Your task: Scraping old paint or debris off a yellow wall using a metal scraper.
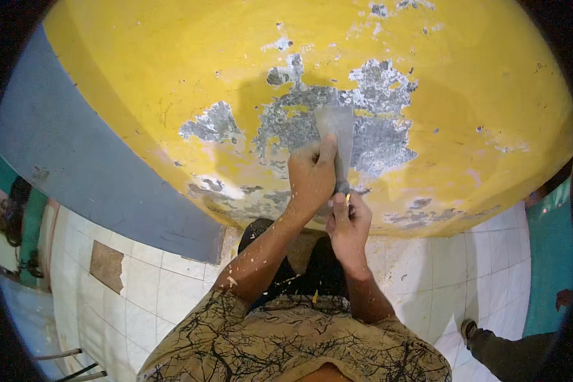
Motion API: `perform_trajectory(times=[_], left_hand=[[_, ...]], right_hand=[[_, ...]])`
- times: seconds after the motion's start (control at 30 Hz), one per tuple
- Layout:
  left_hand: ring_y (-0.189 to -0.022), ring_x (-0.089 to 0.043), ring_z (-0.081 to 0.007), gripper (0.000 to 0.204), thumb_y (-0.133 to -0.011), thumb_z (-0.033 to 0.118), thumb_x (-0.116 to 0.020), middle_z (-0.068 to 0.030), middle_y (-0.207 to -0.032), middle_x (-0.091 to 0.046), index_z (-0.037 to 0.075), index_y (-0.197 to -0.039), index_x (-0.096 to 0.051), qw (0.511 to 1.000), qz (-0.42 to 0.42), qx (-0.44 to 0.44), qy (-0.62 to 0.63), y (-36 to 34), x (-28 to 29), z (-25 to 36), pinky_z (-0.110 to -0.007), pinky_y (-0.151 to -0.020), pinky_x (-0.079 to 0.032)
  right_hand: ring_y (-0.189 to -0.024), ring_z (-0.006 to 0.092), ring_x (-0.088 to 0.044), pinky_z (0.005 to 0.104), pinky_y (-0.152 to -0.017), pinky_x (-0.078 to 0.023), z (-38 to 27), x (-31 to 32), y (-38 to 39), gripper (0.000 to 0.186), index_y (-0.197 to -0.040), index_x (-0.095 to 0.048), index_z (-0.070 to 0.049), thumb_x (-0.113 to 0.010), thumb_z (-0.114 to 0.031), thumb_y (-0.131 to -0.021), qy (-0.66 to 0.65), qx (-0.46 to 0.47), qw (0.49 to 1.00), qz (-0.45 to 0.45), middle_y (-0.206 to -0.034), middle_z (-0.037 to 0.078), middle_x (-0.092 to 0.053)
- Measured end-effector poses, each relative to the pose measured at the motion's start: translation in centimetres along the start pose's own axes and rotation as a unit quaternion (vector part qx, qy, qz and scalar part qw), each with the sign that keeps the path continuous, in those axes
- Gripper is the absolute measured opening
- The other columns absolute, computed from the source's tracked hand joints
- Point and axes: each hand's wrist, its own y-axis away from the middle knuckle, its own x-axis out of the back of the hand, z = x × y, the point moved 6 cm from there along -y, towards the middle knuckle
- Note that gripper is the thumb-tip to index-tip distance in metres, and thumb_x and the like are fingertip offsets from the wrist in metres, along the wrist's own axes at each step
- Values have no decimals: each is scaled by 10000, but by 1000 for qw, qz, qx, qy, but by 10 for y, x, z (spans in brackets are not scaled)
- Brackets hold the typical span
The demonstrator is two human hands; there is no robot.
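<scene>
Both of my hands are closed on one paint scraper [336, 120], its wide grey metal blade pointing up the wall. My left hand [312, 172] grips it by the lower blade, thumb laid along the metal. Just below, my right hand [350, 223] wraps the dark handle end. The blade's edge lies over a large bare grey patch [379, 143] in the yellow painted wall [153, 63]; whether it touches the surface I cannot tell. Smaller peeled patches, such as one grey patch [213, 124] to the left, surround it. Paint flakes speckle my forearms.
A blue-grey wall section [102, 153] borders the yellow on the left. White floor tiles [420, 267] run below, with a broken brown tile spot [107, 266] at left. At lower right, another person's leg and shoe [484, 337] show. Dark rods [76, 366] stick in at lower left.
</scene>
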Motion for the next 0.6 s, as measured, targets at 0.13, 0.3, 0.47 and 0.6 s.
perform_trajectory(times=[0.13,0.3,0.47,0.6], left_hand=[[-503,-298,-83,502,-880,332,-518,-36,-485,-271,-32,-551,-413,1000,8,-25,-18,-21,-2,45,-330,-426,-263],[-494,-307,-98,504,-877,334,-518,-81,-486,-270,-40,-552,-425,998,5,-40,-55,-10,-4,19,-338,-429,-274],[-480,-302,-120,487,-881,313,-514,-140,-479,-306,-45,-561,-432,998,4,-53,-39,-21,-9,37,-368,-442,-291],[-476,-289,-133,501,-888,316,-505,-113,-457,-321,-41,-546,-421,997,-4,-55,-58,-16,-2,18,-369,-441,-290]], right_hand=[[-417,31,-344,196,-363,-257,-36,-8,-19,266,-823,-500,-65,-504,-315,-915,40,14,999,-5,-511,-43,-379],[-446,33,-363,194,-393,-270,-17,-6,-5,266,-821,-508,-45,-507,-295,-913,-49,-34,998,-8,-550,-44,-407],[-436,45,-350,199,-368,-255,-38,-6,-19,266,-827,-500,-57,-506,-309,-912,-35,-78,996,-7,-527,-34,-386],[-452,56,-383,217,-392,-308,-19,-6,-5,333,-755,-474,-41,-481,-329,-921,11,-89,994,-56,-546,-28,-403]])
